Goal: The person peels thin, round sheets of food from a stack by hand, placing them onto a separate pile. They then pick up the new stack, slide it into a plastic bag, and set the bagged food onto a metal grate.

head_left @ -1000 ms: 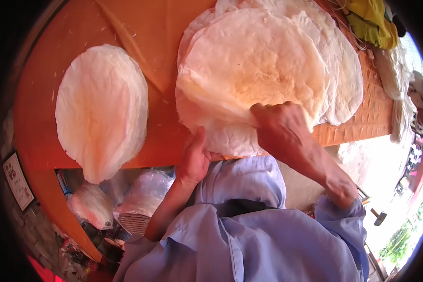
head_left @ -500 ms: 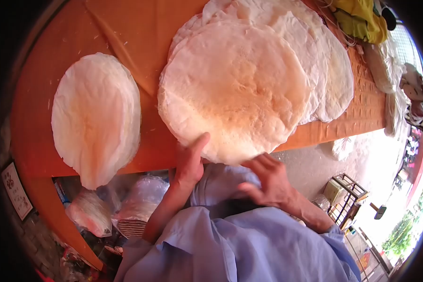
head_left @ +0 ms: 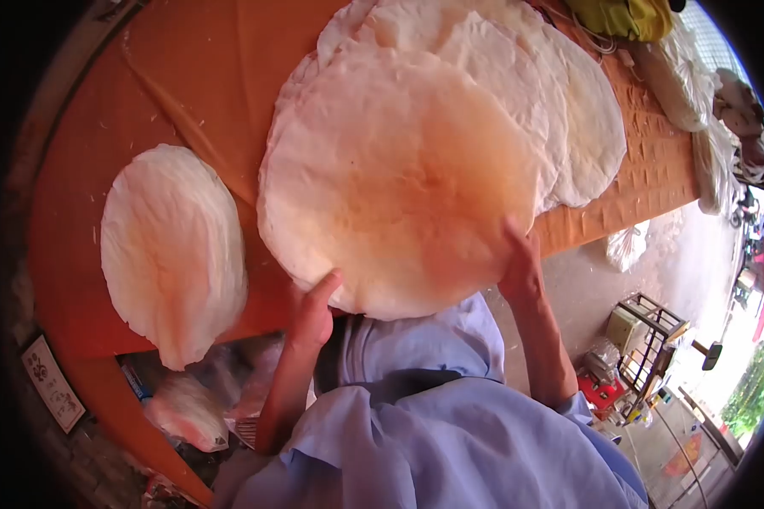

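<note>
A large, thin round flatbread [head_left: 399,178], pale with a browned middle, lies uppermost at the front of a spread of similar sheets [head_left: 590,119]. My left hand [head_left: 314,314] grips its near-left edge, thumb on top and the fingers hidden underneath. At its near-right edge, my right hand [head_left: 520,263] holds the rim, thumb over the top and the other fingers out of sight below. To the left a separate stack of folded flatbreads [head_left: 174,254] rests on the orange-covered table [head_left: 76,229], its pointed end hanging over the near edge.
Clear plastic bags [head_left: 191,411] sit below the table at left. Bagged goods [head_left: 675,76] and a yellow-green cloth [head_left: 624,17] lie at the far right. A metal frame rack [head_left: 649,352] stands on the floor at right.
My right hand has moved from the near edge up to the right rim and taken hold. The top flatbread has shifted slightly toward me, and the view has tilted a little.
</note>
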A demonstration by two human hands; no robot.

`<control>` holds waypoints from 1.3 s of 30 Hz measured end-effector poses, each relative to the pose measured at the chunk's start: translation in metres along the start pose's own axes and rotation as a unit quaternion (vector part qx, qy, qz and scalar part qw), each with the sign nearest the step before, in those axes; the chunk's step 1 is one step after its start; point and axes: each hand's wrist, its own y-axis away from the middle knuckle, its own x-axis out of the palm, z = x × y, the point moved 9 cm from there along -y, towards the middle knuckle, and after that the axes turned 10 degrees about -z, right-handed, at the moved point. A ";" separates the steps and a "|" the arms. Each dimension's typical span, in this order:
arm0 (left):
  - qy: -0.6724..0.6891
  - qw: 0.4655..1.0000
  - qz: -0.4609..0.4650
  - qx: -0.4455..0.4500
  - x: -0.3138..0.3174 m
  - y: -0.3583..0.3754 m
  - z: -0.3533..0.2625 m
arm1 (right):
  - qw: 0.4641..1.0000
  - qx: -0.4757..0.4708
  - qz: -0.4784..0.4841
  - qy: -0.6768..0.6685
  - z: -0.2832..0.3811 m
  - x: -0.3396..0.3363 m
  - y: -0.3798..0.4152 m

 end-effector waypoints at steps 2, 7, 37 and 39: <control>0.034 0.997 0.016 -0.068 -0.003 -0.003 0.012 | 0.994 0.034 -0.038 0.097 -0.001 -0.013 -0.008; 0.181 0.976 0.022 -0.122 -0.005 -0.003 0.019 | 0.986 -0.050 -0.040 0.157 0.057 0.033 0.013; 0.067 0.881 -0.422 0.203 -0.410 0.029 -0.116 | 0.877 -0.031 0.369 0.305 -0.133 0.382 0.034; 0.091 0.867 -0.461 0.168 -0.418 0.044 -0.114 | 0.833 -0.113 0.289 0.458 -0.096 0.379 0.031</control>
